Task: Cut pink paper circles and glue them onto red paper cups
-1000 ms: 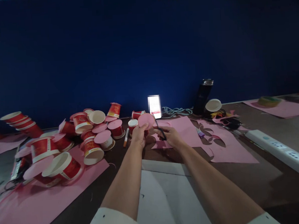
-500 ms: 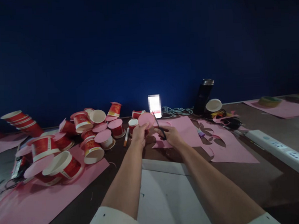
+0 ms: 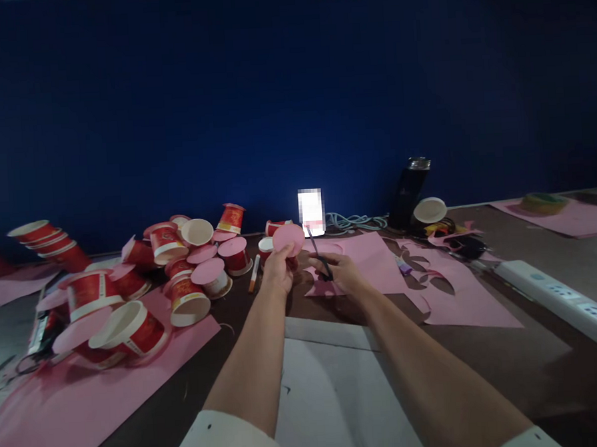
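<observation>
A deep blue wall [image 3: 222,107] rises behind a dark brown bench [image 3: 511,366]. Taking the two hands as the middle of the clock, a lit, upright, white-screened phone [image 3: 311,213] stands at 12.

The left hand [image 3: 278,271] has its grip closed on a flat, round, pink paper disc [image 3: 288,237], held up above the bench; something red shows just beneath it, mostly hidden. The right hand's [image 3: 343,269] grip is wrapped around dark-handled metal scissors [image 3: 325,270], blades pointing toward 11, close by the disc's 3 o'clock edge — whether they touch it, I cannot tell.

At 9 lies an orange-and-white marker pen [image 3: 254,274], with a heap of red-and-white paper cups [image 3: 190,309] beyond it, several topped with pink paper rounds [image 3: 207,271]. A plain pink paper sheet [image 3: 375,266] lies at 3 — then, farther out, a cut-up pink sheet [image 3: 475,301] with curved holes. A black cylindrical flask [image 3: 408,194] leans at 2.
</observation>
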A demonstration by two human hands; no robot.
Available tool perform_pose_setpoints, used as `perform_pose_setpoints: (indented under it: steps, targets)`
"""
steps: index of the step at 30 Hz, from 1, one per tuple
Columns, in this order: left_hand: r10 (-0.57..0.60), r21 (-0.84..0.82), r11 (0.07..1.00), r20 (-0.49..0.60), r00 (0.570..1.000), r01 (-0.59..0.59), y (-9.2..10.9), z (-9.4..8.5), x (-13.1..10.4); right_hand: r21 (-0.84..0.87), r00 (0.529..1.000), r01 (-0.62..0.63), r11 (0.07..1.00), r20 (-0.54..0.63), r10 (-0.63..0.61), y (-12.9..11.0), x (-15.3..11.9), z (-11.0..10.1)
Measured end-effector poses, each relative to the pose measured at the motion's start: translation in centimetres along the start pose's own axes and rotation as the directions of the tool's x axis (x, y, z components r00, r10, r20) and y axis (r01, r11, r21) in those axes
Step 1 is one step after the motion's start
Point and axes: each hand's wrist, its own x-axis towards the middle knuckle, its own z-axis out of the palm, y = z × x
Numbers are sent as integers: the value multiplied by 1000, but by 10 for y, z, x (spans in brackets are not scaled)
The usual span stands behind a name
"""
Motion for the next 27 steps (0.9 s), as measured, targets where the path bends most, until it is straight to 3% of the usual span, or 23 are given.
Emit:
perform_pose_setpoints:
  steps: [8, 27]
  targets:
    - [5, 0, 1000, -8, 1000, -5, -2, 2, -3, 43, 998, 21, 999, 59, -24, -4, -3, 3]
    - [-36, 7, 999, 9, 999, 36, -5, 4, -5, -19, 998, 40, 999, 43, -39, -1, -1, 2]
